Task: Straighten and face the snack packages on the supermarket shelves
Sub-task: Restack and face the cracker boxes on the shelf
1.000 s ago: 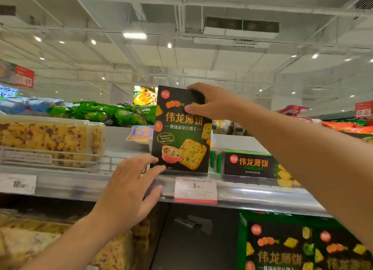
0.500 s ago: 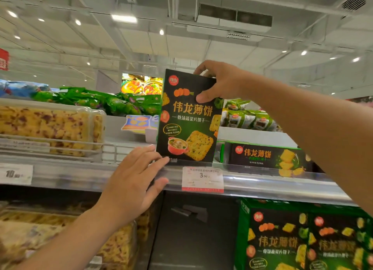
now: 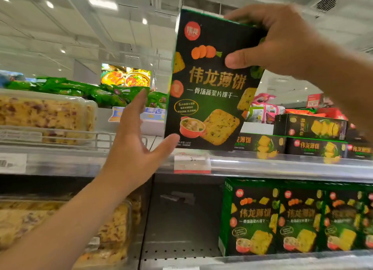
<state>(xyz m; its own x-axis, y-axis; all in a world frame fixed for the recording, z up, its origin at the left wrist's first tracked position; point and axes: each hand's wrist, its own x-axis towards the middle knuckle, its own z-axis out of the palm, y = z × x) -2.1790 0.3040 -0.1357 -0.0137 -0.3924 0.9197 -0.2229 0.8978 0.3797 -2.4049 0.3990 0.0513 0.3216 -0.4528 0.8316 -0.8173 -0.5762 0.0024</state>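
Cracker box [image 3: 212,83] is now higher and closer to my eyes than a moment ago; earlier its bottom edge stood on the upper shelf [image 3: 282,164], and now I judge it is lifted a little off that shelf, though the bottom edge is partly hidden. My right hand [image 3: 282,39] grips the top right corner of the box, thumb on the front face and the other fingers curled over the top edge. My left hand [image 3: 131,148] has its fingers straight and spread; before, it was lower and near the bottom left corner, and now the thumb touches that corner while the other fingers point up beside the left edge, not holding anything. I think this means I am turning or re-seating the box to make it face the aisle, so this package is not yet placed.

About its look: it is a tall, flat carton, dark green to black, with gold Chinese letters in the middle, a red round logo at the top left, and a picture of a square cracker and a red bowl near the bottom. It stands upright, slightly tilted. To the right of my right hand, similar boxes [image 3: 314,146] lie flat on the same shelf; below my hands, more upright boxes [image 3: 282,219] stand in a row. A price tag [image 3: 191,162] sits just under the box.
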